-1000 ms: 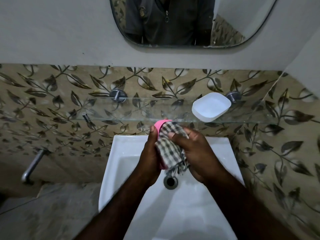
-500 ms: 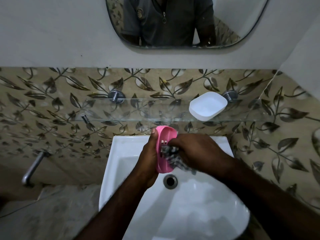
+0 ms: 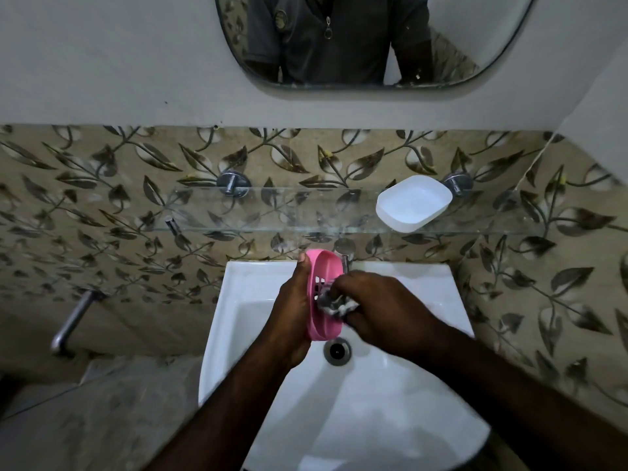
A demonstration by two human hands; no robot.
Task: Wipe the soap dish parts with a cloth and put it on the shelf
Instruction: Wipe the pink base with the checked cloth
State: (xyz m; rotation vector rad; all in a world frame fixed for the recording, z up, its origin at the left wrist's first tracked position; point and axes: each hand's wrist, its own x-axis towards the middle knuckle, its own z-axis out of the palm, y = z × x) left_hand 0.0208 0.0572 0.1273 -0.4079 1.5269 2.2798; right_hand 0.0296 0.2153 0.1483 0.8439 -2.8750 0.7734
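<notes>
Tray [image 3: 413, 202] on shelf [image 3: 272, 209] above sink [image 3: 390, 413]

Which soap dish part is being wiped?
The pink slotted part, gripped by the left hand over the sink while the right hand presses the cloth into it. The white part sits on the glass shelf.

home bathroom. white wall-hung sink [image 3: 424, 277] with a metal drain [image 3: 337, 350], tap [image 3: 343, 253] at the back wall, rounded mirror [image 3: 356, 39] above it. leaf-pattern wall tiles [image 3: 102, 185], glass shelf [image 3: 272, 209] on chrome brackets holding a white soap dish base [image 3: 413, 203], chrome pipe [image 3: 73, 321] on the left wall.
</notes>
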